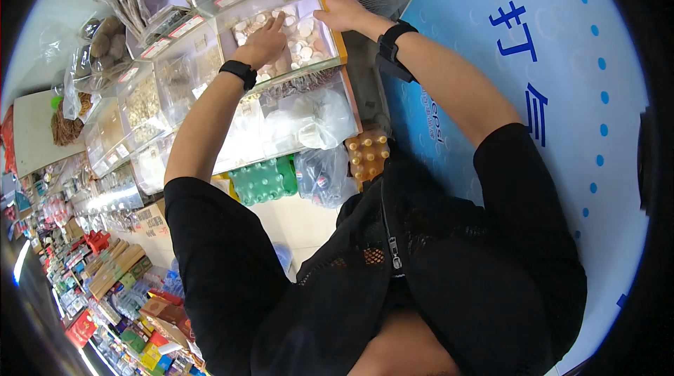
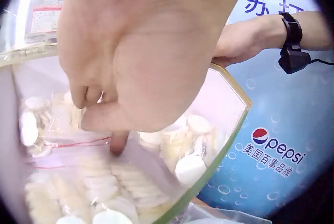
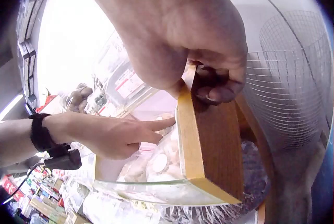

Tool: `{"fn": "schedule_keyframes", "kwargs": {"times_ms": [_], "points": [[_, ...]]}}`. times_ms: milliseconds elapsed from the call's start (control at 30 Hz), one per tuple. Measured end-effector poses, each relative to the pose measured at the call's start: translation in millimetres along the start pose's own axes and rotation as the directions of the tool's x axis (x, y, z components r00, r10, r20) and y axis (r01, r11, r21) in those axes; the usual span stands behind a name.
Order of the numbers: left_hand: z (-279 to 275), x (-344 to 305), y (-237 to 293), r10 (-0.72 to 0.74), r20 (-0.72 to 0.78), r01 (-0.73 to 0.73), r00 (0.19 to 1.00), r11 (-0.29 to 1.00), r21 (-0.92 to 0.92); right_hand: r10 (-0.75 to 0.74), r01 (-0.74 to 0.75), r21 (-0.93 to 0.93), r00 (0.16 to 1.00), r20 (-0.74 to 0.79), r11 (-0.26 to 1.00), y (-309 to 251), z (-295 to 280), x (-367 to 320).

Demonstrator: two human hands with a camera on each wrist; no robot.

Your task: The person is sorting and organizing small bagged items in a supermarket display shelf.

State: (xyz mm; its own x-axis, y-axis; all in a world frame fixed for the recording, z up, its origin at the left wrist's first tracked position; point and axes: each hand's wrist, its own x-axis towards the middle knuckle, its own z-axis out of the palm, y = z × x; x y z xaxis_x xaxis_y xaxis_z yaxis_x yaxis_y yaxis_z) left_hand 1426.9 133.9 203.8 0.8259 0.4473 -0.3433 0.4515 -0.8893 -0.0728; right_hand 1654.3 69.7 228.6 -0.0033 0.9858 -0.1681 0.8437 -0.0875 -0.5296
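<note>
In the head view, my left hand (image 1: 263, 46) is inside a clear-fronted display bin, over zip bags (image 2: 99, 177) of pale round slices. Its index finger stretches out across the bags in the right wrist view, while the other fingers bend loosely. One fingertip reaches a bag beside its red zip line in the left wrist view. At the bin's right side, my right hand (image 1: 342, 11) grips the top edge of the wooden side panel (image 3: 216, 140), its fingers curled over the outer face. More white slices (image 1: 307, 28) lie near that panel.
A blue Pepsi-branded panel (image 1: 449, 81) stands on the right. Wire mesh (image 3: 287, 78) rises beside the wooden panel. Neighbouring bins (image 1: 144, 102) hold other dried goods. Below are a white plastic bag (image 1: 316, 120), green bottle packs (image 1: 263, 181) and orange-capped bottles (image 1: 367, 151).
</note>
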Motion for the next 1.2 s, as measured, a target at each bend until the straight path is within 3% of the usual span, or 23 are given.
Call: {"fn": "schedule_keyframes", "kwargs": {"times_ms": [33,100,133,200,300,367,467,500,567,600,633,667,767,800,833,867,900,967,1033,1200], "points": [[2,-2,-2,0.0,0.006,0.0,1.0,1.0,-0.004,0.001,-0.001,0.003,1.0,0.007,1.0,0,0,0],[9,-6,-8,0.088,-0.1,-0.106,0.991,0.977,-0.187,0.056,-0.057,0.04,0.998,0.041,0.998,2,2,2],[12,-9,-6,0.083,-0.089,-0.099,0.993,0.975,-0.198,0.054,-0.056,0.045,0.997,0.056,0.997,1,4,3],[17,-12,0,0.117,-0.293,-0.179,0.949,0.964,-0.197,0.041,-0.041,0.007,0.999,0.012,0.999,1,3,3],[27,-8,4,0.095,-0.332,-0.143,0.939,0.982,-0.122,0.049,-0.05,0.017,0.998,0.037,0.999,-3,-1,1],[18,-12,4,0.067,-0.266,-0.108,0.962,0.984,-0.141,0.033,-0.033,0.011,0.999,0.038,0.999,7,6,9],[-11,-38,-9,-0.141,-0.058,0.1,0.988,0.889,-0.448,-0.057,0.056,-0.033,0.998,-0.014,0.998,20,23,22],[-20,-45,-16,-0.139,-0.049,0.102,0.989,0.887,-0.45,-0.042,0.041,-0.032,0.999,-0.029,0.999,20,25,23],[-23,-57,-31,-0.301,0.166,0.33,0.939,0.926,-0.183,-0.025,0.024,-0.028,0.999,-0.04,0.999,15,24,20],[-20,-66,-39,-0.3,0.17,0.329,0.939,0.926,-0.184,0.018,-0.018,0.002,1.0,-0.001,1.0,12,20,18],[-9,-72,-53,-0.158,0.07,0.155,0.985,0.987,0.05,0.059,-0.061,0.028,0.998,0.037,0.998,9,17,16],[-8,-75,-57,0.01,0.005,-0.012,1.0,0.956,0.294,0.061,-0.063,0.028,0.997,0.038,0.998,11,17,18],[-5,-75,-49,0.01,0.017,-0.014,1.0,0.961,0.276,-0.012,0.017,-0.026,0.988,0.157,1.0,22,23,31],[-7,-71,-46,0.014,0.006,-0.015,1.0,0.962,0.274,-0.06,0.062,-0.06,0.998,0.034,0.996,28,35,35],[-5,-68,-43,-0.017,0.1,-0.013,0.995,0.958,0.287,-0.114,0.106,-0.098,0.99,-0.084,0.99,25,37,33],[-5,-67,-41,-0.049,0.193,-0.011,0.98,0.953,0.301,-0.114,0.104,-0.105,0.99,-0.086,0.989,24,36,32],[-4,-66,-41,-0.048,0.186,-0.011,0.981,0.952,0.305,-0.061,0.055,-0.065,0.995,-0.083,0.996,23,35,30],[3,-67,-41,-0.082,0.139,0.03,0.987,0.94,0.339,-0.008,0.006,-0.023,0.997,-0.08,1.0,16,24,20],[11,-69,-42,-0.087,0.062,0.062,0.994,0.943,0.327,0.014,-0.015,0.023,0.998,0.062,1.0,12,12,14],[6,-65,-31,-0.101,-0.148,0.148,0.984,0.923,0.356,-0.006,0.005,-0.017,0.999,-0.048,1.0,8,8,7]]}}
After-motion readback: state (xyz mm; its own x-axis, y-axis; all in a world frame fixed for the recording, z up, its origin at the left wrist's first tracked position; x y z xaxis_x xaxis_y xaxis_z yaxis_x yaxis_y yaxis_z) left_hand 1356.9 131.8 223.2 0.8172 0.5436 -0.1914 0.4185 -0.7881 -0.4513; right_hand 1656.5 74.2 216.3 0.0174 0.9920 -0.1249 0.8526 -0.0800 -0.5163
